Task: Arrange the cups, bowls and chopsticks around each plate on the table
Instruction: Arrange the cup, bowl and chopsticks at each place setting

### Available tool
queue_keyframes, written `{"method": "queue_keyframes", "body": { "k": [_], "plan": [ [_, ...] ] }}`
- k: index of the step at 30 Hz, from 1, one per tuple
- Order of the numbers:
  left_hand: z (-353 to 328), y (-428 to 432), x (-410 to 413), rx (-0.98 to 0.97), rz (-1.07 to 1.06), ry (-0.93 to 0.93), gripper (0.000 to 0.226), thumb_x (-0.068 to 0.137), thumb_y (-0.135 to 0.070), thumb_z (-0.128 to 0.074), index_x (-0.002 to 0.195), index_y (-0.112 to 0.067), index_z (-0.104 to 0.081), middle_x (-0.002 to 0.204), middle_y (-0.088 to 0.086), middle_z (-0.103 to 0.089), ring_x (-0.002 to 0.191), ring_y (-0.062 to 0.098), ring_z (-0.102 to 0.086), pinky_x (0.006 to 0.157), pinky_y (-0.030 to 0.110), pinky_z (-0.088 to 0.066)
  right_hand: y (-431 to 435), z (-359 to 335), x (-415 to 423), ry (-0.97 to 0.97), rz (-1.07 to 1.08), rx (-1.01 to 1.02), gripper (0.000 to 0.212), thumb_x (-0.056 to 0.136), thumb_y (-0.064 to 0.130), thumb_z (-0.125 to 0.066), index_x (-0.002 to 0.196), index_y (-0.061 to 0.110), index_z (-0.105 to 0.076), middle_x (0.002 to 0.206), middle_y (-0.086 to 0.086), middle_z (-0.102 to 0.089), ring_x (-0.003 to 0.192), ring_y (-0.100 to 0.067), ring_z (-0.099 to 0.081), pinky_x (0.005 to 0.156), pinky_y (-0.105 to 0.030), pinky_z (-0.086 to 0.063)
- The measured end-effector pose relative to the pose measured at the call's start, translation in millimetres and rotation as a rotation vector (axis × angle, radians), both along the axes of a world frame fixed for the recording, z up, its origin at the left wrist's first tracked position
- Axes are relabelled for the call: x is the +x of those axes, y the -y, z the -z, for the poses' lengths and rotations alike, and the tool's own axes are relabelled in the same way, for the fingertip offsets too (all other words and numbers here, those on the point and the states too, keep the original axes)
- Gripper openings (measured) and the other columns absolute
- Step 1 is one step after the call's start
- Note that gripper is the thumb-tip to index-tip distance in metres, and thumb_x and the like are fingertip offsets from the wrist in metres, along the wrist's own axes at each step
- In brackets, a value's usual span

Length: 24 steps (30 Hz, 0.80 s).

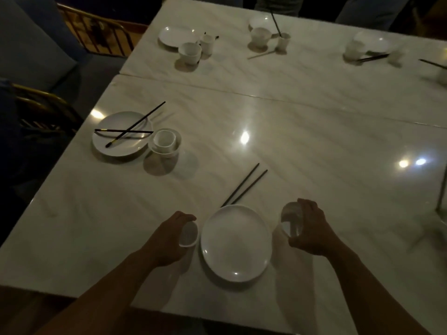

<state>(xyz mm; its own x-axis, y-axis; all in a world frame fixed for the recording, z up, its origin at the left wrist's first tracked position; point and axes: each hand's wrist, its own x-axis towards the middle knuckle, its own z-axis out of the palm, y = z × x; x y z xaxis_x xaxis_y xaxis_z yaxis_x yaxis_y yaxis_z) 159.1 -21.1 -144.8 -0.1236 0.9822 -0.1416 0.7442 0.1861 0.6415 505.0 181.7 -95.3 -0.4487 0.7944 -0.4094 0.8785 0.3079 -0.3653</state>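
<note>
A white plate (235, 243) lies near the table's front edge, between my hands. My left hand (173, 234) grips a small white cup (189, 236) just left of that plate. To the plate's right, my right hand (308, 228) holds a white bowl (291, 222), tilted on its side. Two dark chopsticks (245, 186) lie side by side beyond the plate, their near tips hidden at its far rim. Further left, another plate (121, 134) carries a crossed pair of chopsticks (131, 130), and a cup nested in a bowl (165, 142) stands beside it.
The white marble table (302, 146) joins a second table behind it. That one holds three more settings: plate, bowl and cup (191, 44), bowl and cup with a chopstick (268, 36), and a blurred setting (370, 48). Chairs (46, 110) stand at the left.
</note>
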Motion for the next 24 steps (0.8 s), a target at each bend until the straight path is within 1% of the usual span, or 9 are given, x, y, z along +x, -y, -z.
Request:
{"method": "queue_keyframes", "body": {
  "k": [2,4,6,10,14,19,21,24],
  "plan": [
    [1,2,0,0.009,0.023,-0.002,0.070,0.061,-0.024,-0.079,0.126,-0.019,-0.053,0.119,-0.002,-0.054,0.103,0.018,-0.059,0.084,0.022,-0.045,15,0,10,0.010,0.007,-0.004,0.126,0.052,0.045,-0.084,0.153,0.012,-0.017,0.151,-0.007,-0.023,0.137,-0.033,-0.029,0.108,-0.041,-0.038],
    [3,5,0,0.002,0.027,-0.021,0.071,0.060,-0.022,-0.079,0.125,-0.018,-0.053,0.120,-0.001,-0.054,0.105,0.019,-0.059,0.086,0.021,-0.043,27,0,19,0.027,0.013,-0.018,0.126,0.055,0.042,-0.086,0.154,0.014,-0.015,0.154,-0.005,-0.021,0.138,-0.031,-0.027,0.110,-0.042,-0.037],
    [2,10,-1,-0.026,-0.004,-0.036,0.073,0.060,-0.021,-0.080,0.128,-0.018,-0.052,0.123,-0.001,-0.054,0.108,0.018,-0.057,0.088,0.018,-0.040,40,1,26,0.019,0.018,-0.033,0.125,0.057,0.040,-0.086,0.155,0.017,-0.013,0.157,-0.003,-0.018,0.141,-0.030,-0.023,0.112,-0.039,-0.034],
    [0,15,-1,-0.055,-0.050,-0.019,0.079,0.061,-0.023,-0.079,0.134,-0.015,-0.048,0.132,0.004,-0.053,0.117,0.025,-0.055,0.095,0.022,-0.037,59,6,33,0.016,0.012,-0.053,0.127,0.057,0.042,-0.085,0.156,0.020,-0.009,0.161,0.001,-0.012,0.147,-0.027,-0.015,0.116,-0.038,-0.029],
    [-5,19,4,-0.071,-0.116,-0.009,0.078,0.059,-0.029,-0.069,0.132,-0.009,-0.051,0.131,0.009,-0.055,0.118,0.028,-0.055,0.096,0.022,-0.036,72,10,34,0.003,0.015,-0.045,0.128,0.059,0.040,-0.086,0.157,0.019,-0.006,0.162,0.001,-0.010,0.148,-0.025,-0.011,0.117,-0.038,-0.027],
    [-5,23,7,-0.086,-0.155,0.026,0.080,0.061,-0.031,-0.067,0.137,-0.015,-0.047,0.130,0.008,-0.052,0.117,0.027,-0.054,0.096,0.029,-0.040,76,12,37,-0.011,-0.003,-0.049,0.125,0.059,0.036,-0.085,0.156,0.022,-0.007,0.162,0.001,-0.011,0.148,-0.025,-0.012,0.117,-0.039,-0.030],
    [-6,24,9,-0.092,-0.172,0.034,0.078,0.063,-0.027,-0.069,0.137,-0.018,-0.046,0.128,0.008,-0.053,0.115,0.028,-0.055,0.095,0.031,-0.042,73,13,37,-0.008,-0.035,-0.049,0.124,0.061,0.033,-0.084,0.157,0.021,-0.007,0.161,0.000,-0.011,0.147,-0.025,-0.012,0.116,-0.038,-0.029],
    [-7,24,11,-0.108,-0.198,0.038,0.077,0.064,-0.023,-0.071,0.137,-0.019,-0.047,0.128,0.008,-0.054,0.116,0.029,-0.055,0.095,0.029,-0.040,69,15,39,-0.016,-0.067,-0.051,0.125,0.062,0.033,-0.086,0.157,0.021,-0.005,0.162,0.001,-0.008,0.148,-0.023,-0.011,0.117,-0.036,-0.028]
  ]
}}
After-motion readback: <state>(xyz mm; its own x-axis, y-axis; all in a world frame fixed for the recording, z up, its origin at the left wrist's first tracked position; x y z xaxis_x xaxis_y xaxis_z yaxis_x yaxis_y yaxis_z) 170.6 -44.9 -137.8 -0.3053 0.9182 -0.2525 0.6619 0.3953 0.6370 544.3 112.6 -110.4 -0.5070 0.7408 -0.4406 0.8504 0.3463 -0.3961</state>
